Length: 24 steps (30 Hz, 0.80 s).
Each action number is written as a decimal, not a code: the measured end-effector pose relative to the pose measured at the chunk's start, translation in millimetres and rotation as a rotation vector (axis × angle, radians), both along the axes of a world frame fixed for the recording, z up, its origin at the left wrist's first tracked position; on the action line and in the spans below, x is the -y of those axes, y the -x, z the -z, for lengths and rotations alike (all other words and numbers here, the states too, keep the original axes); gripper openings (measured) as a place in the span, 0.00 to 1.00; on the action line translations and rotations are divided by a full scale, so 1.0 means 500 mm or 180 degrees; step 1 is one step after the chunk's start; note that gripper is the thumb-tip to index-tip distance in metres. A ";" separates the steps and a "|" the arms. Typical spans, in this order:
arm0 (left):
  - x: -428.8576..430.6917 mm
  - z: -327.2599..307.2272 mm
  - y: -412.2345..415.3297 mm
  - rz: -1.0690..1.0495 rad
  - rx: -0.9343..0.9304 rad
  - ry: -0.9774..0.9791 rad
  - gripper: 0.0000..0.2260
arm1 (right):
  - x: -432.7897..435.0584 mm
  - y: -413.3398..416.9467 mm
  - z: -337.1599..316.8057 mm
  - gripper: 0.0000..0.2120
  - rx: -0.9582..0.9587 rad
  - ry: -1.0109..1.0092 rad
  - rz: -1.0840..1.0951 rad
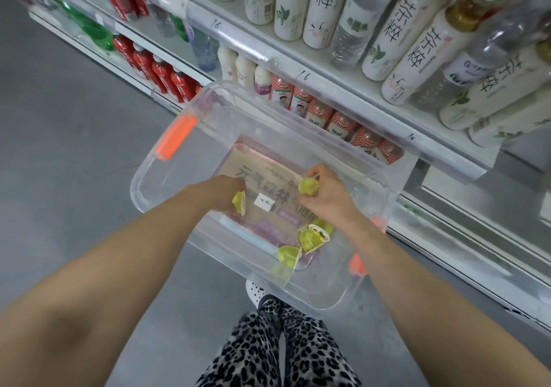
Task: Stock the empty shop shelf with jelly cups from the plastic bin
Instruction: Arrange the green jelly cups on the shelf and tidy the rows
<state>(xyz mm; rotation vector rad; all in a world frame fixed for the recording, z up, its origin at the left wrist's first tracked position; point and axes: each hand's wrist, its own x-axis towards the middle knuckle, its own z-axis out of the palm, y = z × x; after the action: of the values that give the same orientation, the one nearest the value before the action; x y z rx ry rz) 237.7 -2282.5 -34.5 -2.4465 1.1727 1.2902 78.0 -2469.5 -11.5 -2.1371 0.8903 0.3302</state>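
A clear plastic bin [167, 184] with orange handle clips stands on the floor below me, in front of the shelves. Both my hands reach down inside it. My left hand [222, 191] is closed on a yellow-green jelly cup [239, 202]. My right hand [326, 196] grips another yellow-green jelly cup [308, 186]. Several more jelly cups [311, 239] lie loose at the bin's near right corner. A brown printed cardboard sheet [259, 175] shows through the bin's bottom.
Shop shelves [262, 55] filled with tea bottles, water bottles and red drinks run along the right and top. Grey floor [74, 148] spreads to the left. My leopard-print trousers [268, 348] and a white shoe [255, 289] are just below the bin.
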 end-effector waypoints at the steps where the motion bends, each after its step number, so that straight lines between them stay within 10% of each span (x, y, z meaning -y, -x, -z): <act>1: 0.008 -0.003 -0.001 -0.0114 -0.0023 0.0141 0.28 | 0.005 -0.002 -0.001 0.22 -0.0059 -0.0003 0.0006; 12: 0.061 -0.014 -0.036 -0.0418 -0.0576 0.1542 0.26 | -0.012 -0.002 -0.002 0.20 -0.0247 0.0184 0.0672; 24: 0.082 -0.148 -0.039 -0.0095 -0.1216 0.2196 0.24 | -0.187 0.051 -0.132 0.26 0.0881 0.0446 0.2495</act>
<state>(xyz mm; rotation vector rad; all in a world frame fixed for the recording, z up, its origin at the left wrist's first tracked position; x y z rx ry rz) 257.1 -2323.3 39.5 -2.7205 1.9632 1.6224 52.3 -2376.0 54.4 -1.7191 1.5108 -0.4229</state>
